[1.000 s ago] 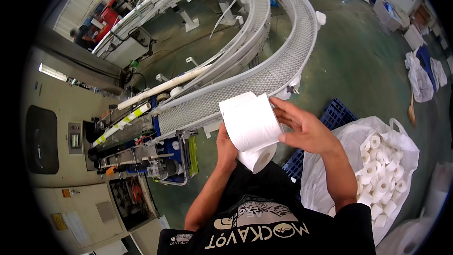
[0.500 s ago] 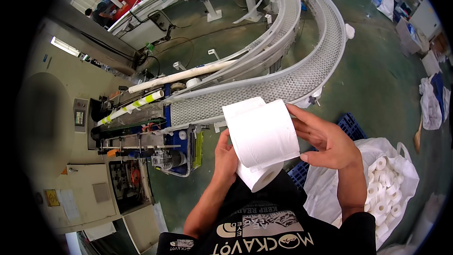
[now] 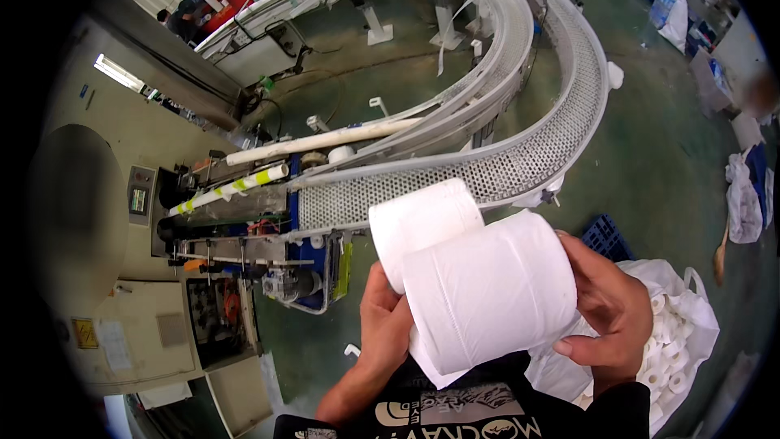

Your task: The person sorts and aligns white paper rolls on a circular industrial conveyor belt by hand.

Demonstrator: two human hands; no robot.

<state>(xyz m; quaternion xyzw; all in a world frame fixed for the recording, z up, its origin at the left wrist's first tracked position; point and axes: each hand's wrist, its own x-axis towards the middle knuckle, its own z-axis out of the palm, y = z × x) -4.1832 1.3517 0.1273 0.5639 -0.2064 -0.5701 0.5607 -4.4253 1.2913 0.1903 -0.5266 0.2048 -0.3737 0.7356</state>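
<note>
Between my hands, in front of my chest, are white toilet paper rolls. A large toilet paper roll (image 3: 491,297) is closest, its perforated outer sheet showing. Behind it and further left sits a second toilet paper roll (image 3: 422,215), partly covered by the first. A white paper edge sticks out beneath the near roll; I cannot make out whether it is a loose sheet or another roll. My left hand (image 3: 386,317) is closed against the rolls' left side, its fingertips hidden. At the right end, my right hand (image 3: 605,309) grips the near roll with curved fingers, thumb low.
A curved conveyor (image 3: 520,154) with a perforated belt loops ahead. Its machine end, with a motor (image 3: 288,283), stands left, beside a cabinet (image 3: 150,333). A white bag (image 3: 699,317) of small rolls sits at right, near a blue plastic pallet (image 3: 605,237).
The rolls have come nearer and look larger, and have turned so the back roll shows more. The lower roll's open core is no longer visible. Both hands moved with them.
</note>
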